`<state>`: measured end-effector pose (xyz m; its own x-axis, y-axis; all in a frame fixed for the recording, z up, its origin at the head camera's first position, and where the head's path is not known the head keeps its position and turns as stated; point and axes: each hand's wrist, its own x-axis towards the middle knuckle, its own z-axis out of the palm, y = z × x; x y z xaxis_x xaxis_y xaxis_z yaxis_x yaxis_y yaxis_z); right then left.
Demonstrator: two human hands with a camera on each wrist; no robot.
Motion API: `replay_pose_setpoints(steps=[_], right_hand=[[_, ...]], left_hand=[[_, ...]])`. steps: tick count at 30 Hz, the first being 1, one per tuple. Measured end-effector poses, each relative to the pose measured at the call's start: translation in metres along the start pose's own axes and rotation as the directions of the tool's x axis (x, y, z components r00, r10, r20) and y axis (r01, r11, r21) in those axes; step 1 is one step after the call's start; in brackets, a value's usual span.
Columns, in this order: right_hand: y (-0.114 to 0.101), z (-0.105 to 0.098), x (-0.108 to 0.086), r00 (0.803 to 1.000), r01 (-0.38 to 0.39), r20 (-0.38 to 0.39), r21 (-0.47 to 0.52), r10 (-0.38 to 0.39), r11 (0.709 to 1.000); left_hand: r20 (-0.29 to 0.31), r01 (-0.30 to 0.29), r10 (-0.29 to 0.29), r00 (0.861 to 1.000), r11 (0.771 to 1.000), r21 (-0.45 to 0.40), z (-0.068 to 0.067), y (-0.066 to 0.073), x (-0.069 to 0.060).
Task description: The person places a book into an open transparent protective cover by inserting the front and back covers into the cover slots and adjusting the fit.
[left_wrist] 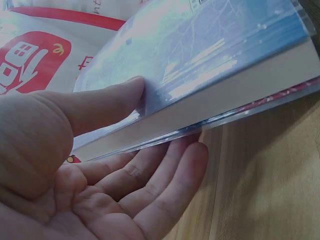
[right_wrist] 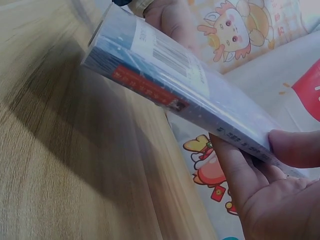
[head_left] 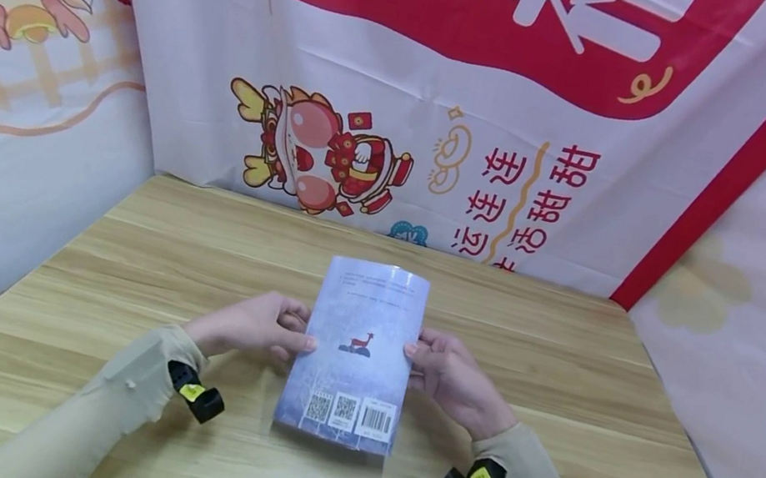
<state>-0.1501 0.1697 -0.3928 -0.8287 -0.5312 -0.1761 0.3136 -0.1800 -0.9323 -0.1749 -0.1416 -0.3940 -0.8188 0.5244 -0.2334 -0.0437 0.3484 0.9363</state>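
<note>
A pale blue book in a glossy clear cover is held above the table, its back cover facing up with a small red deer, two square codes and a barcode. My left hand grips its left edge, thumb on the cover and fingers beneath, as the left wrist view shows along the white page edges. On the opposite side my right hand pinches the spine edge, thumb on top and fingers under. In the right wrist view the spine carries a red label.
The wood-grain table lies under the book and both arms. A printed white and red cloth hangs at the table's back edge. More printed cloth hangs at the left and right sides.
</note>
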Motion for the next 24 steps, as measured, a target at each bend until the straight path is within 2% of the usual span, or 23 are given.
replay_pose_setpoints(steps=[6,13,24], right_hand=[[-0.0002,0.0008,0.0007,0.999,0.006,-0.046,-0.011,-0.007,1.000],[0.0002,0.0003,0.0011,0.993,0.005,-0.114,-0.057,-0.011,0.998],[-0.0035,-0.0031,0.0005,0.993,0.020,-0.114,-0.035,-0.024,0.999]], left_hand=[[-0.050,-0.023,0.023,0.998,1.000,0.015,0.0004,-0.0004,0.0020],[-0.075,-0.089,0.089,0.993,0.996,0.001,0.0034,0.0000,0.0029],[-0.148,-0.089,0.089,0.985,0.996,0.007,0.0078,0.0006,0.0034]])
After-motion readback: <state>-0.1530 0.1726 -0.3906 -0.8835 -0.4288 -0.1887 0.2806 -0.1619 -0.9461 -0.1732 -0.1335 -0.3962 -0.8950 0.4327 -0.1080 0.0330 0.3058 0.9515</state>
